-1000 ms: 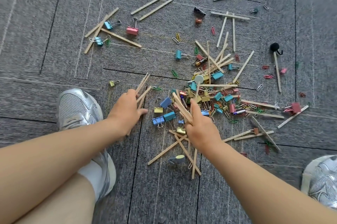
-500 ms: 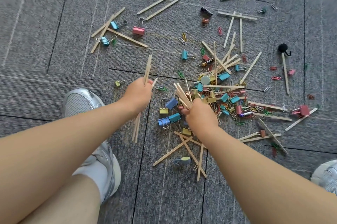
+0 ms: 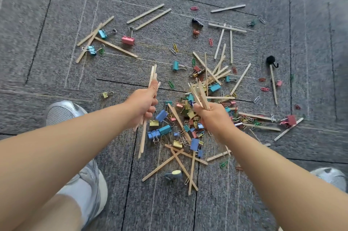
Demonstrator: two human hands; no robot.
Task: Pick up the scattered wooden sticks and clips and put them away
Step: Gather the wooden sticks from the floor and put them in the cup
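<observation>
Your left hand (image 3: 144,103) has its fingers curled tight round a bundle of sticks (image 3: 153,75), which now stands almost on end with its tips pointing far. A second ago that hand sat low on the carpet (image 3: 56,14) with the bundle slanted. Your right hand (image 3: 213,118) has also come up off the heap, fingers wrapped round a second, fanned-out clutch of sticks (image 3: 199,93). Both fists look full, so the gathering step seems done for this load and the next job is probably to put the sticks away. No box or tray is in view, so I can't tell you where. Plenty remains: the heap of clips (image 3: 188,118) just beyond your right hand, crossed sticks (image 3: 180,163) near you, a pair of sticks (image 3: 148,13) far left, and a pink clip (image 3: 128,39) beside them.
</observation>
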